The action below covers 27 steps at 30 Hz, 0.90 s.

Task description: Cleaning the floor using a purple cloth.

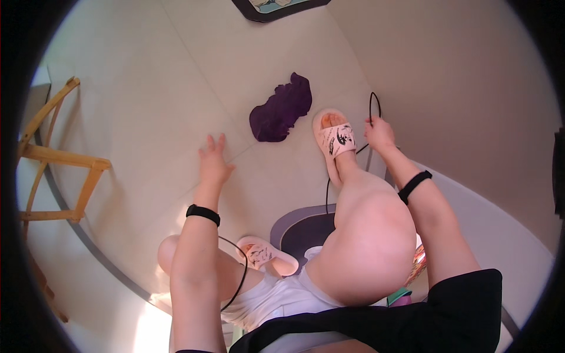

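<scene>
My right hand point(379, 134), beside the wall and to the right of my pink slipper point(323, 138), is closed around a thin black cord point(379, 106). The cord makes a loop above the fingers and trails down past my foot. My left hand point(215, 162) reaches out over the floor with its fingers spread and nothing in them. A crumpled dark purple cloth point(281, 110) lies flat on the floor, ahead of and between my hands; neither one touches it.
On the left stands a light wooden folding frame point(65, 156). A dark mat with a grey border point(282, 223) lies under my legs, and another dark-edged mat point(276, 13) shows at the far edge. A beige wall point(459, 94) rises on the right. My second pink slipper point(281, 263) is near my left leg.
</scene>
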Available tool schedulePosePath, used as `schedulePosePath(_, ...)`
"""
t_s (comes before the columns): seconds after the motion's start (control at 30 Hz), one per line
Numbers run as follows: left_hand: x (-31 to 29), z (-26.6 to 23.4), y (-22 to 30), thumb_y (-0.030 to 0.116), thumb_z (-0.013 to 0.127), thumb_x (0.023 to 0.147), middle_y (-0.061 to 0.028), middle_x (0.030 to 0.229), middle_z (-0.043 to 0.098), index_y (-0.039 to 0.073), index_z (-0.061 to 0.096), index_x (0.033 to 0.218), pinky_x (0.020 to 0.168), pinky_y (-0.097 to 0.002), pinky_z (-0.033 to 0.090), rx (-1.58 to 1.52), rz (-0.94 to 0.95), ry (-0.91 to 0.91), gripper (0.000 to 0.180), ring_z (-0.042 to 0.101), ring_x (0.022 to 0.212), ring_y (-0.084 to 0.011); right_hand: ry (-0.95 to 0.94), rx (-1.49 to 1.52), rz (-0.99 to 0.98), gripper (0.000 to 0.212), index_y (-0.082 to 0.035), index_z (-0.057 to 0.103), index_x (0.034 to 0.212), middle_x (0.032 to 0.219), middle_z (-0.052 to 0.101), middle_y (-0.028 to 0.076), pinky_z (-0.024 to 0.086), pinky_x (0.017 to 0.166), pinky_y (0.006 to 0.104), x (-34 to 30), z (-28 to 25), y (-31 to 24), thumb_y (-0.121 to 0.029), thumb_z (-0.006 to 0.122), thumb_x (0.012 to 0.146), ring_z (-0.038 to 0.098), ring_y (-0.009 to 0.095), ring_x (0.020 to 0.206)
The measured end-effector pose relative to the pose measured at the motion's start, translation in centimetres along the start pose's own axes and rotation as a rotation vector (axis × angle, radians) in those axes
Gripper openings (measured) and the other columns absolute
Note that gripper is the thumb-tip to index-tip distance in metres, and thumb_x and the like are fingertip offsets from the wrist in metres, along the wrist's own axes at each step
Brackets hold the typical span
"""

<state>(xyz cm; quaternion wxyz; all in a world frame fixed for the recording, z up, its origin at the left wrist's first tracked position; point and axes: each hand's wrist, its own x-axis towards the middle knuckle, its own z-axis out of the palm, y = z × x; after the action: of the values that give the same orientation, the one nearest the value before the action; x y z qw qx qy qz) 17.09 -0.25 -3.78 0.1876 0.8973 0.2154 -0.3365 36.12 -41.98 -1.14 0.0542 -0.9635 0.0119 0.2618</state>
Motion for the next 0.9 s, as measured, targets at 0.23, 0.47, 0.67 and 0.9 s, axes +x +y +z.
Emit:
schedulePosePath(0.23, -0.9, 1.9, -0.6, 0.024, 0.077, 0.077, -0.0186, 0.162, 0.019, 0.019, 0.021, 0.157, 0.116, -0.0499, 0.032, -0.015, 0.060, -0.094, 0.097, 0.036, 0.139, -0.0471, -0.539, -0.758, -0.166, 0.020, -0.006, 0.075, 0.095, 0.096, 0.072, 0.019, 0.055, 0.082, 0.0457, -14.6, -6.1, 3.6, -0.013, 0.061, 0.081, 0.070, 0.034, 0.096)
schedulePosePath(0.47, 0.7, 5.2, -3.1, 0.020, 0.072, 0.078, -0.0178, 0.163, 0.014, 0.015, 0.020, 0.157, 0.114, -0.0496, 0.036, 0.180, 0.154, -0.076, 0.095, 0.031, 0.142, -0.0465, -0.657, -0.793, -0.101, 0.018, -0.020, 0.078, 0.091, 0.086, 0.072, 0.009, 0.054, 0.072, 0.0431, -31.3, -19.3, 5.3, -0.013, 0.068, 0.078, 0.069, 0.030, 0.082)
schedulePosePath(0.67, 1.7, 5.1, -2.9, 0.024, 0.073, 0.078, -0.0245, 0.162, 0.013, 0.005, 0.016, 0.156, 0.114, -0.0486, 0.034, 0.298, 0.095, -0.134, 0.099, 0.037, 0.143, -0.0341, -0.262, -0.607, -0.138, 0.017, -0.006, 0.074, 0.080, 0.078, 0.070, 0.008, 0.051, 0.071, 0.0365, -44.4, -36.4, -2.9, 0.003, 0.062, 0.073, 0.067, 0.023, 0.083)
schedulePosePath(0.9, 1.5, 4.2, -0.7, 0.019, 0.063, 0.085, -0.0256, 0.162, 0.011, 0.004, 0.014, 0.157, 0.115, -0.0513, 0.031, 0.266, 0.174, -0.203, 0.088, 0.026, 0.148, -0.0354, 0.377, -0.203, -0.068, 0.021, -0.002, 0.062, 0.065, 0.091, 0.070, 0.011, 0.044, 0.058, 0.0271, -57.3, -45.4, -5.4, -0.014, 0.059, 0.082, 0.058, 0.015, 0.069)
